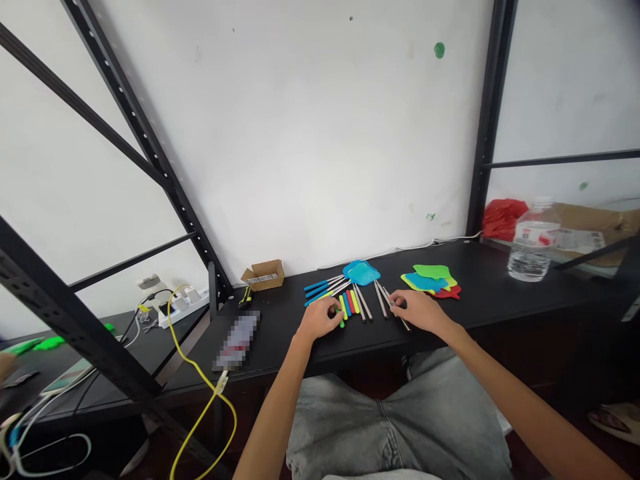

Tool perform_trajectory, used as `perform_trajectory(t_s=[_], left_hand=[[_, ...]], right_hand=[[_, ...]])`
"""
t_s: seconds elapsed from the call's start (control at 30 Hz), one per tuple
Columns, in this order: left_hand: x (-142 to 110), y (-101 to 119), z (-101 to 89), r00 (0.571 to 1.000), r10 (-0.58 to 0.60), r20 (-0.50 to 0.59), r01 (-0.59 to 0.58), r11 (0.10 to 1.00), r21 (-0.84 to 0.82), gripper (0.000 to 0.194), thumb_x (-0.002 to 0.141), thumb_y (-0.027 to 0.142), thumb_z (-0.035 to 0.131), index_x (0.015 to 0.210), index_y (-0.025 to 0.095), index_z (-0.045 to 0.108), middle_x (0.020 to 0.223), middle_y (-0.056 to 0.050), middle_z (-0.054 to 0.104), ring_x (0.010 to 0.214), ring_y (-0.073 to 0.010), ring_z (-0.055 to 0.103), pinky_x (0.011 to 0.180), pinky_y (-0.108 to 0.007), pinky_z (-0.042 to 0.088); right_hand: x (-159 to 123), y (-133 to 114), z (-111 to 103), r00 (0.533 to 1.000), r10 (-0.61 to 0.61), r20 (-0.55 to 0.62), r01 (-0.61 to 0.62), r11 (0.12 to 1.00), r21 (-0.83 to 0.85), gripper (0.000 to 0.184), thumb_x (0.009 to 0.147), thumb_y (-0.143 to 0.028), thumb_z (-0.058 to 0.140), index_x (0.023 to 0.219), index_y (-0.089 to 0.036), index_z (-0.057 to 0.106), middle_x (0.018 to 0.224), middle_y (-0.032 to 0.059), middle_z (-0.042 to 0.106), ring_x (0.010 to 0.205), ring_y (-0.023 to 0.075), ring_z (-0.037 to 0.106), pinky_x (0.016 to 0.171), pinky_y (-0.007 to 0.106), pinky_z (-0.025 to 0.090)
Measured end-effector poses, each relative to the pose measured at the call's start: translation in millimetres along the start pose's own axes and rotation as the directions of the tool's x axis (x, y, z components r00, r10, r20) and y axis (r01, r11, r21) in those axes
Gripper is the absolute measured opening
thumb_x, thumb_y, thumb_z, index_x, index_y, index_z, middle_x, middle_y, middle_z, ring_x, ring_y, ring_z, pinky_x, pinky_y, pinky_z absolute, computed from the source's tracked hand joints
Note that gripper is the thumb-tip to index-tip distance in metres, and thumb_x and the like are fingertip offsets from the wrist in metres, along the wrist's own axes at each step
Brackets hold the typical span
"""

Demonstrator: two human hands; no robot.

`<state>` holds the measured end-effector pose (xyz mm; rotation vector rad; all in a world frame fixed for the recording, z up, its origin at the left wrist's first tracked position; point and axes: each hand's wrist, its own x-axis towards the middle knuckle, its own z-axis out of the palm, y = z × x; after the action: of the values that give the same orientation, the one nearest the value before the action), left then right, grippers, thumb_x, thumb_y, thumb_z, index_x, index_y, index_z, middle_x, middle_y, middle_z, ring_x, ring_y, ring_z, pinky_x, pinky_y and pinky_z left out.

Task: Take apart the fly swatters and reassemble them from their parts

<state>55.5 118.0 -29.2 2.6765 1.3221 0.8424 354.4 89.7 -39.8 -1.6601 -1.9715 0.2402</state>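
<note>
On the black table [480,280] lie several colourful fly-swatter parts. My left hand [320,319] rests curled on a green handle [342,312] in a row of coloured handles [350,303]. My right hand [417,311] pinches a thin metal rod [395,308] lying among other rods [363,303]. Behind them lie assembled blue swatters [361,272] with blue grips. A pile of loose swatter heads [431,280], green, blue, yellow and red, sits to the right.
A small open cardboard box [263,274] stands at the back left, a blurred flat object [237,341] near the front edge. A water bottle [533,244], a red bag [503,217], black shelf struts [145,140], a power strip [183,305] and a yellow cable [200,380] surround the workspace.
</note>
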Motion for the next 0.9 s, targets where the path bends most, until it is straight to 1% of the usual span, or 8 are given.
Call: perform_trajectory(t_s=[0.1, 0.23, 0.37, 0.47, 0.63, 0.77, 0.9], left_hand=[[0.1, -1.0, 0.5, 1.0, -0.006, 0.0, 0.006, 1.0, -0.006, 0.013, 0.078, 0.024, 0.055, 0.086, 0.022, 0.065, 0.077, -0.001, 0.063, 0.067, -0.0146, 0.056, 0.057, -0.025, 0.036], [0.0, -1.9, 0.6, 1.0, -0.015, 0.015, 0.015, 1.0, 0.002, 0.019, 0.074, 0.019, 0.052, 0.089, 0.022, 0.064, 0.078, -0.001, 0.062, 0.068, -0.0153, 0.055, 0.058, -0.025, 0.035], [-0.1, -2.4, 0.8, 1.0, -0.008, 0.03, 0.008, 1.0, 0.002, 0.016, 0.077, 0.024, 0.052, 0.088, 0.022, 0.064, 0.076, -0.001, 0.06, 0.066, -0.0151, 0.053, 0.057, -0.025, 0.034], [0.1, -3.7, 1.9, 0.999, -0.015, 0.035, 0.015, 1.0, -0.01, 0.016, 0.076, 0.027, 0.054, 0.089, 0.023, 0.063, 0.074, 0.0, 0.059, 0.063, -0.0144, 0.052, 0.057, -0.025, 0.033], [0.0, -5.8, 2.6, 0.997, -0.041, 0.059, 0.043, 0.998, -0.035, 0.026, 0.074, 0.022, 0.052, 0.098, 0.023, 0.061, 0.07, 0.002, 0.057, 0.06, -0.0139, 0.05, 0.056, -0.024, 0.032], [0.3, -5.9, 1.9, 0.996, -0.047, 0.07, 0.049, 0.998, -0.026, 0.032, 0.076, 0.024, 0.052, 0.107, 0.023, 0.059, 0.071, 0.003, 0.056, 0.062, -0.0142, 0.05, 0.055, -0.024, 0.03], [0.7, -5.8, 2.4, 0.995, -0.06, 0.081, 0.06, 0.998, 0.002, 0.033, 0.077, 0.028, 0.054, 0.11, 0.024, 0.058, 0.071, 0.003, 0.055, 0.063, -0.014, 0.051, 0.055, -0.024, 0.029]], right_hand=[[1.1, 0.6, 3.3, 1.0, 0.014, 0.004, -0.015, 1.0, 0.009, 0.028, 0.081, -0.036, 0.059, 0.105, -0.026, 0.068, 0.094, 0.0026, 0.073, 0.086, 0.0218, 0.065, 0.06, 0.027, 0.036], [4.0, 3.0, 8.1, 0.999, 0.047, 0.005, -0.047, 0.999, 0.02, 0.031, 0.08, -0.037, 0.059, 0.107, -0.024, 0.067, 0.085, 0.003, 0.073, 0.084, 0.022, 0.066, 0.06, 0.027, 0.036], [6.2, 5.2, 11.6, 0.995, 0.096, 0.006, -0.096, 0.995, 0.032, 0.035, 0.077, -0.037, 0.061, 0.109, -0.023, 0.066, 0.086, 0.0032, 0.074, 0.085, 0.0228, 0.067, 0.061, 0.027, 0.037], [7.3, 6.3, 13.0, 0.994, 0.112, 0.006, -0.112, 0.993, 0.037, 0.036, 0.076, -0.038, 0.061, 0.109, -0.023, 0.066, 0.087, 0.0035, 0.074, 0.088, 0.0233, 0.067, 0.063, 0.027, 0.037], [9.2, 7.4, 12.0, 0.99, 0.14, 0.033, -0.143, 0.986, 0.09, 0.037, 0.075, -0.036, 0.062, 0.109, -0.021, 0.066, 0.088, 0.0036, 0.074, 0.086, 0.0231, 0.068, 0.063, 0.027, 0.039], [10.1, 6.2, 9.2, 0.985, 0.154, 0.072, -0.162, 0.98, 0.115, 0.039, 0.074, -0.034, 0.063, 0.11, -0.019, 0.067, 0.085, 0.0044, 0.075, 0.085, 0.0231, 0.068, 0.062, 0.027, 0.039], [10.1, 2.8, 8.5, 0.984, 0.167, 0.064, -0.172, 0.981, 0.094, 0.039, 0.071, -0.033, 0.064, 0.107, -0.019, 0.069, 0.088, 0.0055, 0.074, 0.086, 0.0236, 0.068, 0.062, 0.027, 0.039]])
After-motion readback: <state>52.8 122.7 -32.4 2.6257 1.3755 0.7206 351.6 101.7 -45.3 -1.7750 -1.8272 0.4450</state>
